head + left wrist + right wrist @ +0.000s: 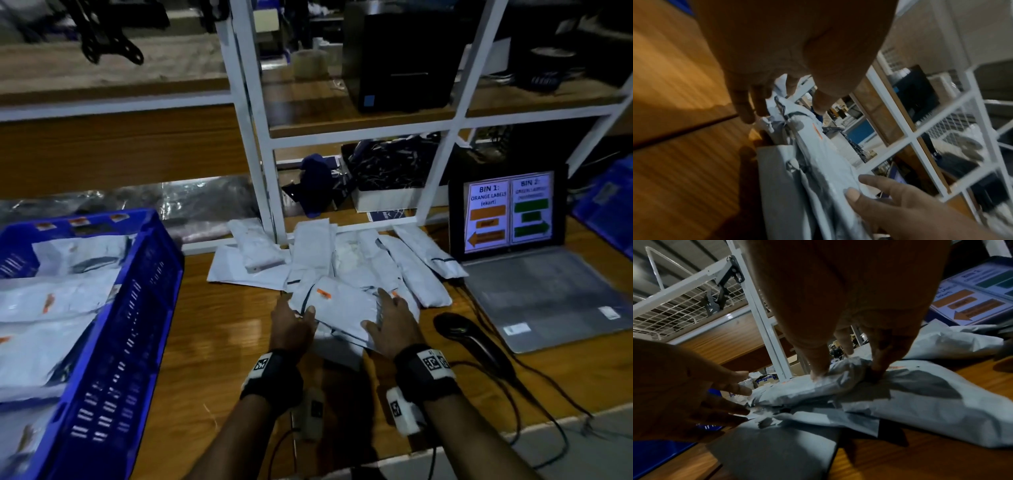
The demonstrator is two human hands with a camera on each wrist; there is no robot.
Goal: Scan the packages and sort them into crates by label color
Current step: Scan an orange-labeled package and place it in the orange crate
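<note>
Orange-labelled package [339, 305], on the worktop [222, 342] left of the laptop [534, 294], was pressed by spread fingers of the right hand [390, 322] and touched by those of the left hand [293, 322]; "BIN 1: ORANGE LABELS (ekart)" was displayed.

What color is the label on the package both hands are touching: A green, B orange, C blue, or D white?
B: the grey package touched by the left hand and right hand shows a small orange label on top.
</note>
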